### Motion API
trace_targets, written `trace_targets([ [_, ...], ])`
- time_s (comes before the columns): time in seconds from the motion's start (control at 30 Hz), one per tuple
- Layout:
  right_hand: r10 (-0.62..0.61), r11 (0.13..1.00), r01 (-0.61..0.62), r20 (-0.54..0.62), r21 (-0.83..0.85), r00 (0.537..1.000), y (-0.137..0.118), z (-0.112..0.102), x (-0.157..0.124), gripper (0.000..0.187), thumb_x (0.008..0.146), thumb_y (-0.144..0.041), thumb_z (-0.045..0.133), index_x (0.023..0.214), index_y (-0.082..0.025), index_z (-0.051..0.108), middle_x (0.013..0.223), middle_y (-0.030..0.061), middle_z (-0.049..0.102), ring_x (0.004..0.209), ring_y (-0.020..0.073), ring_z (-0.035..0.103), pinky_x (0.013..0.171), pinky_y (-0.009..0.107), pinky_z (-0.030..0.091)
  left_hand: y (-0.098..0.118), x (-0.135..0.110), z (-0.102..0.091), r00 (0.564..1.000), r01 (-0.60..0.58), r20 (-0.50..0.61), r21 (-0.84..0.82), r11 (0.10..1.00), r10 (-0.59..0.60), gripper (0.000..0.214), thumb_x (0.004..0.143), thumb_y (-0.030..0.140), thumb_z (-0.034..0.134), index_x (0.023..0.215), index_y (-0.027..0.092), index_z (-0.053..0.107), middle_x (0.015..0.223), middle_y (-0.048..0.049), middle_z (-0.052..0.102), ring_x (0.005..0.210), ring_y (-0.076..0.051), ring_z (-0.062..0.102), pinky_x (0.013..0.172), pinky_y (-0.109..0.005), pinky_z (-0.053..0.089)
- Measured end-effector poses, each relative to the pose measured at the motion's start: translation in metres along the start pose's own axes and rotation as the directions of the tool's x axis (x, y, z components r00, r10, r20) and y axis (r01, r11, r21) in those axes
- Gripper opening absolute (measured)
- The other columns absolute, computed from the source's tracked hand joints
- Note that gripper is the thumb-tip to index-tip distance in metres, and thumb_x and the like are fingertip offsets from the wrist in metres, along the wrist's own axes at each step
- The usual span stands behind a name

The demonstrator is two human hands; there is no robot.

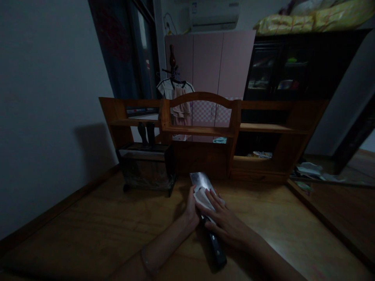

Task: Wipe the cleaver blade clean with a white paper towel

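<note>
A kitchen cleaver (216,248) with a black riveted handle is held above the wooden tabletop, its shiny blade pointing away from me and the handle toward me. My left hand (191,212) grips the blade along its left side; some of its fingers are hidden beneath. Over the blade's face lies a white cloth or tissue (202,197), pressed down by my right hand (225,220) with its fingers laid across it. The blade's far corner shows beyond the cloth.
A knife block (143,171) with two dark handles (150,134) upright in it stands on the left of the wooden tabletop (140,218). Behind runs a wooden shelf unit (202,132). A raised wooden edge (322,218) borders the right side, and a wall rises on the left.
</note>
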State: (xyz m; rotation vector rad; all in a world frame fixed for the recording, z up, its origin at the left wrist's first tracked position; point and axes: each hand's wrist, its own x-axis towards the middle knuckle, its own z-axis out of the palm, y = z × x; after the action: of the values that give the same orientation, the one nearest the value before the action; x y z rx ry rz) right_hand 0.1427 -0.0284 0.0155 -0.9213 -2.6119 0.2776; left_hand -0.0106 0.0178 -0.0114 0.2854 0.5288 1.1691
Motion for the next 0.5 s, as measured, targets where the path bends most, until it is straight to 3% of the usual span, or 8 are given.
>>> trace_targets([
  [0.1,0.008,0.999,-0.007,-0.024,0.046,1.000,-0.001,-0.006,0.000,0.056,0.100,-0.050,0.038,0.149,-0.034,0.018,0.155,-0.0003,-0.005,0.141,0.0271,-0.005,0.113,0.052,0.010,0.002,-0.003,0.002,0.999,0.031,-0.006,-0.006,0.999,-0.031,0.045,0.079,0.048,0.056,0.098,0.008,0.065,0.090,-0.0124,0.071,0.083,-0.025,0.067,0.087,-0.036,0.048],
  [0.23,0.059,0.995,-0.046,-0.146,0.090,0.987,0.008,-0.017,-0.003,0.056,0.102,-0.048,0.032,0.150,-0.030,0.012,0.156,0.0008,0.003,0.142,0.0230,0.002,0.115,0.052,0.006,0.002,-0.006,0.007,1.000,-0.005,-0.031,-0.010,1.000,0.005,0.038,0.080,0.046,0.055,0.094,0.011,0.065,0.081,-0.0093,0.071,0.072,-0.022,0.066,0.081,-0.035,0.049],
  [0.37,0.002,1.000,-0.003,-0.207,-0.002,0.978,0.021,-0.023,-0.005,0.046,0.103,-0.041,0.032,0.147,-0.032,0.026,0.154,-0.0010,0.015,0.141,0.0241,0.009,0.114,0.056,0.004,0.003,-0.005,0.008,0.999,-0.019,-0.051,-0.028,0.999,0.017,0.038,0.081,0.046,0.053,0.091,0.010,0.064,0.079,-0.0101,0.070,0.069,-0.023,0.066,0.080,-0.037,0.049],
  [0.5,-0.032,0.999,0.032,-0.169,-0.001,0.985,0.018,-0.021,-0.005,0.043,0.102,-0.037,0.035,0.145,-0.030,0.032,0.153,-0.0002,0.019,0.141,0.0243,0.014,0.115,0.054,0.012,0.007,-0.001,0.003,0.993,-0.053,-0.110,-0.076,0.996,0.044,0.038,0.081,0.044,0.052,0.094,0.010,0.064,0.082,-0.0111,0.070,0.075,-0.025,0.066,0.083,-0.038,0.048],
])
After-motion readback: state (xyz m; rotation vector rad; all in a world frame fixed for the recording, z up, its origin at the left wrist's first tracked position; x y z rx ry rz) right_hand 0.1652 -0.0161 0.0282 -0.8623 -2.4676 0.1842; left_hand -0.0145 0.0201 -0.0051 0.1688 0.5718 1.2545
